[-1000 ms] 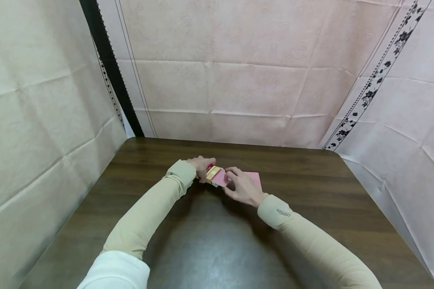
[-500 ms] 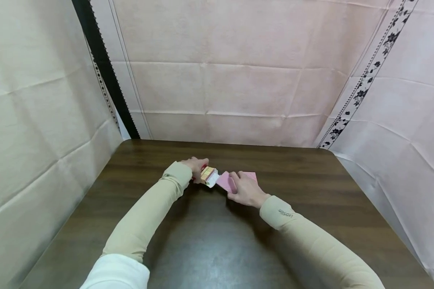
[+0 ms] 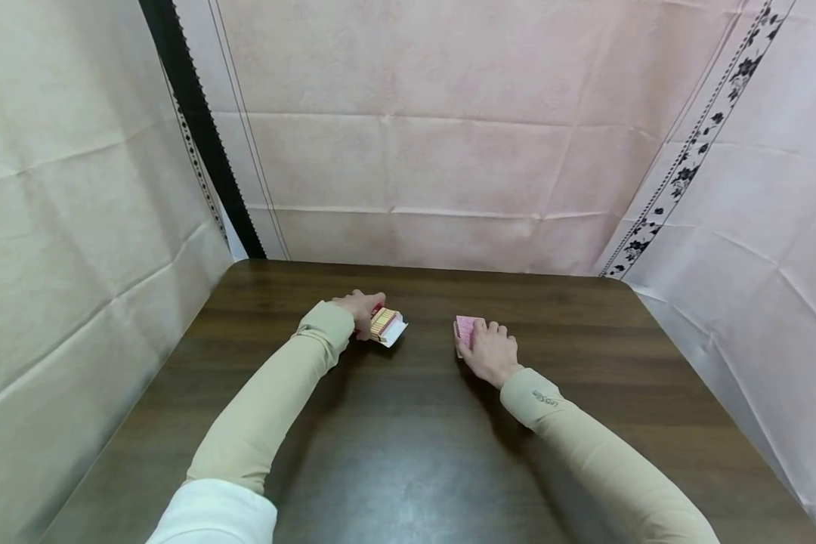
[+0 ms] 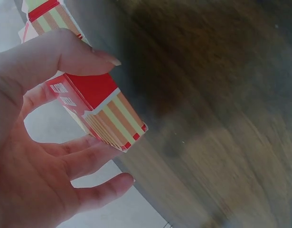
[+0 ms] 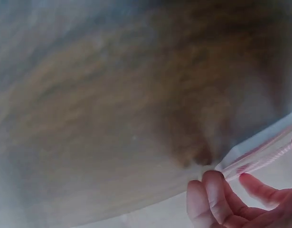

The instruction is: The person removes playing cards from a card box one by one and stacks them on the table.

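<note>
My left hand [image 3: 359, 311] grips a small red carton with tan-and-yellow stripes [image 3: 384, 323], its white end flap open toward the right. In the left wrist view the thumb lies across the carton [image 4: 119, 116] and fingers curl against its other side. To the right, my right hand [image 3: 493, 355] holds a stack of pink-patterned playing cards [image 3: 468, 328] low over the table, partly covering it. The right wrist view shows the edge of the cards [image 5: 259, 154] between the fingertips, somewhat blurred.
Both hands work near the far side of a dark wooden table [image 3: 394, 423]. Pale cloth hangs [image 3: 408, 166] behind the table and along both sides, with a black strip [image 3: 204, 128] at the back left.
The playing cards, spread and close to the carton's open end before, have moved right with my right hand and now form a squarer stack. My left hand with the carton has shifted slightly left.
</note>
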The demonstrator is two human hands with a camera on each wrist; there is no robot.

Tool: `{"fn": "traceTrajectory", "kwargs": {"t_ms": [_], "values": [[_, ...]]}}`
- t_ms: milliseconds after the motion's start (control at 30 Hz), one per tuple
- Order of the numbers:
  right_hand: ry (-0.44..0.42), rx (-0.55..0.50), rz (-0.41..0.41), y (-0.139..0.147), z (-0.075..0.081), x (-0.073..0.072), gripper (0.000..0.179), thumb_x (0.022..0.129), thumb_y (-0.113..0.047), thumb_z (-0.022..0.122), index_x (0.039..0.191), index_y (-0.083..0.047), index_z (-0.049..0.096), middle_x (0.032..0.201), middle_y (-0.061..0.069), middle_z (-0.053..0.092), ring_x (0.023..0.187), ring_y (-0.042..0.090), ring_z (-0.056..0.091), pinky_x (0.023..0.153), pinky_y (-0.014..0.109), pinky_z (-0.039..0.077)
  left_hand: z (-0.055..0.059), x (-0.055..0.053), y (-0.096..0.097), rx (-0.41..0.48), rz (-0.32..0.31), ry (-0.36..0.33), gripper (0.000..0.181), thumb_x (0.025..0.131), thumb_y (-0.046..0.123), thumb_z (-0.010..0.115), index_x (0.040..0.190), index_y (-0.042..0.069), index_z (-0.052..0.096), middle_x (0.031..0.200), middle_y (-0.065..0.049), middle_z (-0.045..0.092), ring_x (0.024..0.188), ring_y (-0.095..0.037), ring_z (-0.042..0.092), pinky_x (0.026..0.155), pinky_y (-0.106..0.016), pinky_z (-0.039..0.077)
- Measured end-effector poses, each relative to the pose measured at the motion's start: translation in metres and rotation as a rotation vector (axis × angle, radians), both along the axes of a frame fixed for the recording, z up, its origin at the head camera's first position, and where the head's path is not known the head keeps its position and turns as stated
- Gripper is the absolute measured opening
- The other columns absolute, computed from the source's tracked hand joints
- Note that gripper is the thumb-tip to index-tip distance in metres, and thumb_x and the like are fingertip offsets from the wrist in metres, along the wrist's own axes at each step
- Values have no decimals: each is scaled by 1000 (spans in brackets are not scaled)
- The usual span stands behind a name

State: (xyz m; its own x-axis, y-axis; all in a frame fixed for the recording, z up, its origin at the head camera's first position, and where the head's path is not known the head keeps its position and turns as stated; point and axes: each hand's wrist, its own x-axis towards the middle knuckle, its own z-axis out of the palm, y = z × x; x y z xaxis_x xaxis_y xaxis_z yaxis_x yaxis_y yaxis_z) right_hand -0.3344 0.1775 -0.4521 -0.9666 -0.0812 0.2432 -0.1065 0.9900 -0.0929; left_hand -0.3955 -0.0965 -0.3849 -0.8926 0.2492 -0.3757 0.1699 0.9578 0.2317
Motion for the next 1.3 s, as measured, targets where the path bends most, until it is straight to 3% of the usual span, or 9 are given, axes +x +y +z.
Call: {"fn": "traceTrajectory", "kwargs": {"t_ms": [300, 700, 833, 933, 1033, 1133, 1233, 1300], "values": [[0, 131, -26, -6, 2, -3, 55, 91, -51, 51, 113, -1, 56, 103, 24, 61, 95, 40, 57, 75, 52, 49, 5, 2, -4, -14, 7, 23, 73, 67, 0, 74, 126, 26, 42, 121, -17, 41, 101, -32, 46, 77, -43, 41], [-24, 159, -29, -11, -2, 0, 54, 92, -52, 51, 115, -3, 57, 105, 24, 58, 96, 41, 56, 75, 53, 48, 1, 6, -4, -16, -7, 16, 73, 68, 0, 75, 128, 26, 42, 122, -17, 41, 103, -33, 45, 78, -44, 41], [-45, 163, -41, -12, -2, 0, 60, 92, -55, 49, 119, -2, 56, 106, 24, 57, 97, 41, 55, 74, 54, 47, 2, 6, -1, -10, -32, 19, 71, 67, -3, 73, 125, 26, 44, 120, -16, 42, 102, -32, 44, 76, -43, 39], [-13, 169, -35, -13, 1, 0, 62, 92, -57, 47, 118, -1, 56, 106, 24, 56, 97, 40, 54, 75, 53, 47, 2, 6, 1, 2, -58, 27, 69, 66, -4, 73, 122, 26, 45, 119, -16, 43, 102, -32, 44, 73, -42, 39], [76, 135, 63, -16, 6, 0, 51, 94, -50, 50, 113, -4, 58, 105, 21, 56, 99, 38, 53, 77, 51, 47, 1, 6, 1, 15, -83, 44, 67, 65, -5, 75, 119, 25, 46, 117, -15, 45, 101, -31, 45, 71, -40, 39], [148, 47, 267, -24, 12, 0, 35, 94, -34, 54, 113, -6, 62, 106, 18, 57, 101, 36, 53, 79, 49, 46, 1, 6, 2, 18, -100, 70, 65, 64, -5, 75, 115, 24, 48, 114, -13, 48, 99, -30, 46, 69, -40, 40], [133, -32, 470, -36, 17, 1, 32, 93, -21, 57, 121, -8, 63, 112, 16, 57, 104, 33, 54, 85, 46, 47, 0, 5, 4, 5, -115, 92, 63, 64, -6, 75, 113, 24, 49, 112, -12, 50, 97, -28, 47, 68, -39, 41], [102, -54, 547, -44, 20, 1, 34, 93, -19, 56, 126, -11, 63, 117, 16, 57, 108, 31, 54, 89, 44, 48, 1, 5, 7, -4, -124, 102, 61, 65, -5, 75, 112, 24, 50, 111, -11, 51, 96, -28, 47, 69, -40, 41]]}}
